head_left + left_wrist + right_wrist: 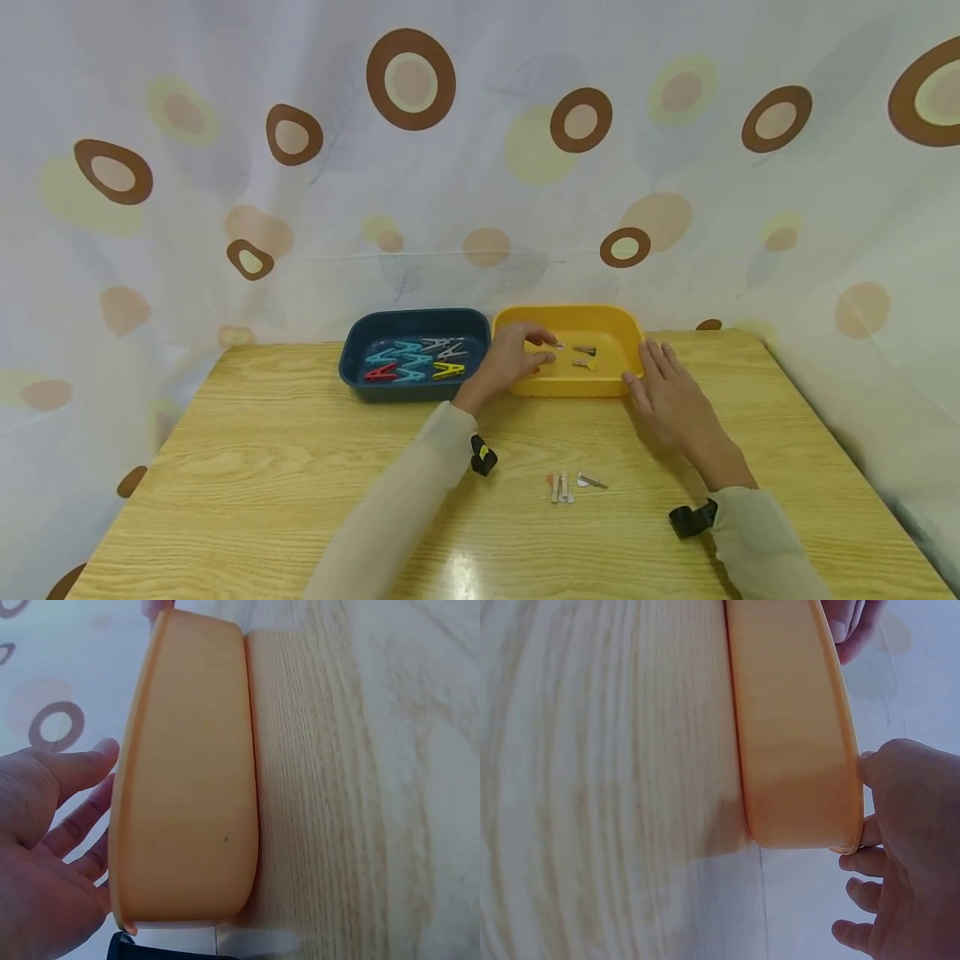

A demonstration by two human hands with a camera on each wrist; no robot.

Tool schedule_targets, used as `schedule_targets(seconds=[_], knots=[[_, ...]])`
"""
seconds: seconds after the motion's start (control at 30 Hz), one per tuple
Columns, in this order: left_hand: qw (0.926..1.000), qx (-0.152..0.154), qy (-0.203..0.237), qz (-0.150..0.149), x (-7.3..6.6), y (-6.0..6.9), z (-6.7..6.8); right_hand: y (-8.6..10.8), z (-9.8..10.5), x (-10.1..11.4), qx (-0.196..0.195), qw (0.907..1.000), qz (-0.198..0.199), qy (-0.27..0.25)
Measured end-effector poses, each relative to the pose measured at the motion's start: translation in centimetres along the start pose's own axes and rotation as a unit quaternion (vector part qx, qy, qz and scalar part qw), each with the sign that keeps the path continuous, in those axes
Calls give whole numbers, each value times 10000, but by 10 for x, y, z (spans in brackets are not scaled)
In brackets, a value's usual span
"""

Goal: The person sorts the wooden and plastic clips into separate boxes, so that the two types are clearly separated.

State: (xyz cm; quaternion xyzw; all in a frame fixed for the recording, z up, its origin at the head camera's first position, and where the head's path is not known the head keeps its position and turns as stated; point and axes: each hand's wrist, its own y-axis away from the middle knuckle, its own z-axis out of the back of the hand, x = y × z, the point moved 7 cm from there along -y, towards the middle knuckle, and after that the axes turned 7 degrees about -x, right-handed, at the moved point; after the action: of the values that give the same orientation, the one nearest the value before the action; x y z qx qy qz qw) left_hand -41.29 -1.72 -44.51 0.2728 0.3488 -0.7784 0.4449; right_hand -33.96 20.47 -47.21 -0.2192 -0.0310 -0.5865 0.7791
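My left hand (pixel 510 357) reaches over the front rim of a yellow tray (pixel 566 387), thumb and fingers apart. Beside its fingertips lies a small clip with a whitish end (pixel 559 345). Two more small clips are in the tray: one with a dark end (pixel 585 350), one with a yellow end (pixel 587 364). The left wrist view shows the tray's outer wall (pixel 187 772), which hides the inside. My right hand (pixel 672 408) rests against the tray's right front corner, thumb at the front rim and straight fingers along the right side.
A dark blue tray (pixel 420 393) with several coloured plastic clothespins stands left of the yellow one. Nearer on the wooden table (pixel 300 467) lie several small wooden clips (pixel 558 487) and another clip (pixel 592 481). A patterned cloth (pixel 450 183) hangs behind the table.
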Motion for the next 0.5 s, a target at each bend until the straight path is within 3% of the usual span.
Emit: schedule_targets(seconds=[0.3,0.5], knots=[[9986,-100,332,-406,-16,28,6,0,1,0,48,10000,-8,-6],[9936,-283,-210,-1069,-30,53,12,0,-1,0,90,10000,-25,-11]])
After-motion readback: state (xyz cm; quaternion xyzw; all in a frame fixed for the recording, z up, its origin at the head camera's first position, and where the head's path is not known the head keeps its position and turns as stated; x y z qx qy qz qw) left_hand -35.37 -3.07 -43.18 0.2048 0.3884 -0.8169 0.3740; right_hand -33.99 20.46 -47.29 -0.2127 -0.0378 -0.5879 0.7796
